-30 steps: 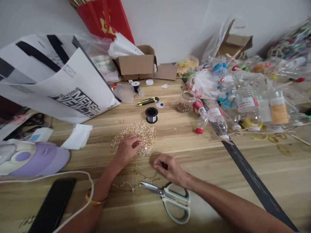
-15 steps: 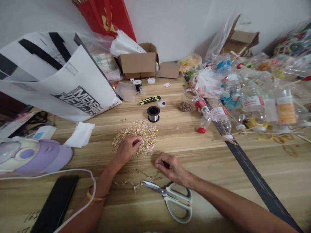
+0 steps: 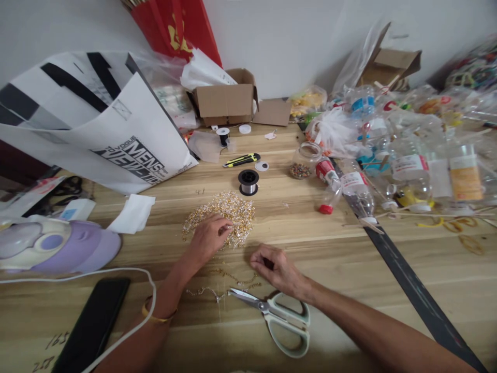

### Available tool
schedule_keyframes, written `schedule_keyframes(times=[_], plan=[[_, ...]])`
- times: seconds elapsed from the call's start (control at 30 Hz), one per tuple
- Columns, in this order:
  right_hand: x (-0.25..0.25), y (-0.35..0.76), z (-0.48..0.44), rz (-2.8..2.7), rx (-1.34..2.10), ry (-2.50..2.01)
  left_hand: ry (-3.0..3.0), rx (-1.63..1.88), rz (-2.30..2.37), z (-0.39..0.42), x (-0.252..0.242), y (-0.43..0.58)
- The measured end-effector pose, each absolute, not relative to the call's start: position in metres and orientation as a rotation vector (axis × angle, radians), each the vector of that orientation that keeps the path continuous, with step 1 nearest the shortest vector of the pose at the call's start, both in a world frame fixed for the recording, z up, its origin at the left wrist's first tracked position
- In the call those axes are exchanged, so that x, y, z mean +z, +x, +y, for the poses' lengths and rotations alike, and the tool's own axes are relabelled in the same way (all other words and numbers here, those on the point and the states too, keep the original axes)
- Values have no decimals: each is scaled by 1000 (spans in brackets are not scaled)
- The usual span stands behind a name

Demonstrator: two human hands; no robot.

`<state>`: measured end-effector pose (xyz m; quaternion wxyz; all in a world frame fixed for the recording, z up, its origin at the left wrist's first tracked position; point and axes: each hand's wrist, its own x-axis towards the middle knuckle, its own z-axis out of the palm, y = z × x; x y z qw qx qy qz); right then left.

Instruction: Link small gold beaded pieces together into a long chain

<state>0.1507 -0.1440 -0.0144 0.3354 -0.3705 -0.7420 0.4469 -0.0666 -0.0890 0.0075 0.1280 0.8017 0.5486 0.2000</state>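
Slightly, the head view has swung since half a second ago: everything on the table (image 3: 330, 259) sits a little farther right in it, and a handwritten number (image 3: 43, 364) near the phone (image 3: 93, 326) now shows more fully. The landmark here is the pile of small gold and clear pieces (image 3: 221, 204), spread loosely on the wood. Over its near edge rests the left hand (image 3: 209, 237), whose fingertips have crept a touch toward the pile's right side compared with the earlier frame. Its thumb and fingers are drawn close together, but I cannot tell whether they pinch a piece. The right hand (image 3: 279, 269) lies to the near right of the pile, apart from it, in much the same place as before; its fingers are curled in, and what they may grip is hidden. On the pile's near side lie a gold chain (image 3: 243, 283) and a silvery chain (image 3: 218, 298), with the scissors (image 3: 264, 307) just beside them, blades parted a little or shut, I cannot tell. Just beyond the pile stands a spool of wire (image 3: 248, 183), and farther beyond it lies a yellow-and-black cutter (image 3: 241, 160); these have kept their places.
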Motion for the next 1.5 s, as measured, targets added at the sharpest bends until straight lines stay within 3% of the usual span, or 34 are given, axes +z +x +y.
schedule_keyframes(times=[0.77, 1.17, 1.5], plan=[[-16, 151, -144, -1941, 1168, -960, 1859, 831, 1518, -89, 5, -66], [-18, 151, -144, -1950, 1174, -959, 2412, 582, 1458, -92, -1, -64], [-16, 151, -144, -1948, 1173, -961, 2449, 587, 1468, -94, -2, -60]])
